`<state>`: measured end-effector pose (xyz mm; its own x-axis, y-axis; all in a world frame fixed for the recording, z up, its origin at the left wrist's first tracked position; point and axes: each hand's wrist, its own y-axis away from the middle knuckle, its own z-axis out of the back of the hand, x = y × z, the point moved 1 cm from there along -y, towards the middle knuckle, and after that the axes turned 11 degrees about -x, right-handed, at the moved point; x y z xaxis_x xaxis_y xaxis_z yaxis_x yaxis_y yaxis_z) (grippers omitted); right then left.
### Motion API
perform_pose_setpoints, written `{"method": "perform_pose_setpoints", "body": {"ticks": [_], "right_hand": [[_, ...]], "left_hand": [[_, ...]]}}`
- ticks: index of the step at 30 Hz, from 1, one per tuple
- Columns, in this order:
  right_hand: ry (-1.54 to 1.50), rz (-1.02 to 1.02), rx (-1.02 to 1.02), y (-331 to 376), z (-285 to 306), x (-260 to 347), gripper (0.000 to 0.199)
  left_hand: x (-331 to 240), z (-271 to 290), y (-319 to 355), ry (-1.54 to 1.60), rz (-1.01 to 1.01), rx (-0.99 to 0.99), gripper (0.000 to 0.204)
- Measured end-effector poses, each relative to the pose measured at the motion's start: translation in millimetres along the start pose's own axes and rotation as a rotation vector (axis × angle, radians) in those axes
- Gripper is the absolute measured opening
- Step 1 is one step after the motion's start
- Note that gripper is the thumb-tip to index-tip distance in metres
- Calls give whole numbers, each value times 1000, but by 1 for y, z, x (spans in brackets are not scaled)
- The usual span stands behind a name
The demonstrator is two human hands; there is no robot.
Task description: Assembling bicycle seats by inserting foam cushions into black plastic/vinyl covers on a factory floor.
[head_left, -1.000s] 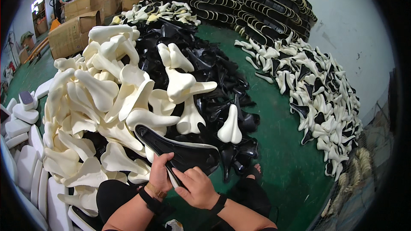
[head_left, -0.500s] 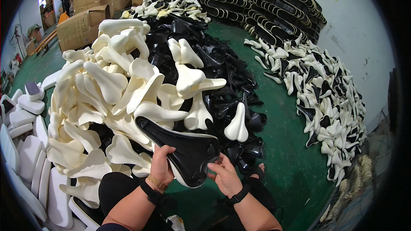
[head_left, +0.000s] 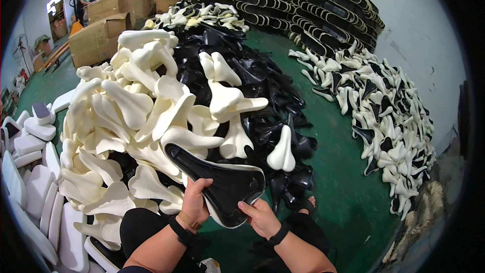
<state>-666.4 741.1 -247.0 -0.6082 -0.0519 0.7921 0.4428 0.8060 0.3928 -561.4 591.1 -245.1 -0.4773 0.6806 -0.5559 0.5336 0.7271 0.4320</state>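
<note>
Between my two hands is a bicycle saddle (head_left: 217,179), its black shell side facing up and a cream foam rim showing around the edge. The narrow nose points up and to the left. My left hand (head_left: 196,201) grips the long near edge, thumb over the black shell and fingers beneath. At the wide rear end, my right hand (head_left: 260,216) holds the rim, its thumb pressed on the shell; the fingers underneath are partly hidden. Just beyond lies a heap of cream foam saddle pads (head_left: 134,103), next to a pile of black saddle shells (head_left: 257,78).
One white saddle (head_left: 282,151) rests on the black shells. White foam blocks (head_left: 38,187) crowd the left side. Many white-and-black saddles (head_left: 374,101) are heaped along the right wall. Cardboard boxes (head_left: 98,40) and tall black stacks (head_left: 283,5) stand behind. A person (head_left: 81,5) is far left.
My right thumb has moved from the saddle's rear edge onto the black shell. The saddle sits slightly lower and further right in view, and the surroundings have shifted a little with it.
</note>
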Motion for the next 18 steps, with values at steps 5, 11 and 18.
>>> {"method": "perform_pose_setpoints", "body": {"ticks": [5, 11, 18], "right_hand": [[-38, 47, -33, 2, 2, 6, 44], [-68, -27, -51, 11, 4, 9, 42], [-54, -79, -66, 12, 9, 4, 39]], "left_hand": [[-14, -12, 5, 64, -45, 59, 29], [-61, -15, 12, 140, -165, 50, 36], [-77, -4, 9, -63, -393, 61, 31]]}}
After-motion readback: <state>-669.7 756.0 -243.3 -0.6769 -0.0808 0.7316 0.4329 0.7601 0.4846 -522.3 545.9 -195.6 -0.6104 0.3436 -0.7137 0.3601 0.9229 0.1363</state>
